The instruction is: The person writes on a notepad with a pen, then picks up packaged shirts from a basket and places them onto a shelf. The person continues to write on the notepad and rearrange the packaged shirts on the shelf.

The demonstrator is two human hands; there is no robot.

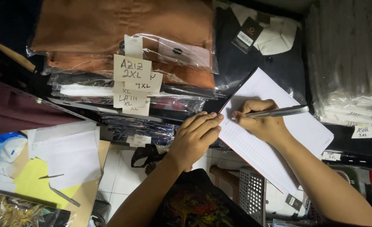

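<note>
At the middle of the view my right hand is closed around a silver pen, its tip down on the far left part of a ruled notebook page, and I judge that a line of writing is in hand. My left hand lies flat, fingers together and holding nothing, pressed on the left edge of the notebook to steady it against the stack beneath. As I read it, the next stroke calls for that steadying pressure to stay even, since the notebook sits tilted and partly overhangs the floor gap near me. Beyond the hands, to the far left, bagged folded shirts in rust brown are piled up, with handwritten paper size slips taped down their front. Straight ahead lies a black bagged shirt with a white collar and a hang tag, and at the far right a stack of white bagged garments. Near left, a cardboard surface carries white and yellow sheets of paper. Below, I can see white floor tiles and a grey plastic basket. The room is cramped and dimly lit.
</note>
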